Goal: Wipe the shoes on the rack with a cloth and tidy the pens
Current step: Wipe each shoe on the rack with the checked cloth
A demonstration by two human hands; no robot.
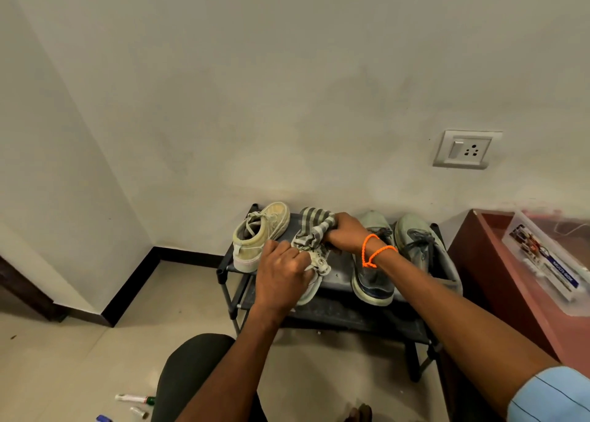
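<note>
Shoes (261,233) sit on the rack (338,313); our right hand (346,233) grips the cloth (314,226), left hand (282,271) fingers pinching one shoe's laces (319,263); pens (134,399) lie on the floor.

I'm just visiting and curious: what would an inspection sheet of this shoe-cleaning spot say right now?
Surface: dark shoe rack, top shelf dusty.
Job's things: striped cloth on the second beige shoe; beige shoe at left; two grey shoes at right; pens lying on the floor.
Clutter: clear plastic box on a brown side table.
Grippers: left hand holds the shoe; right hand grips the cloth.
Cables: nothing seen.
Surroundings: wall socket, tiled floor.
</note>
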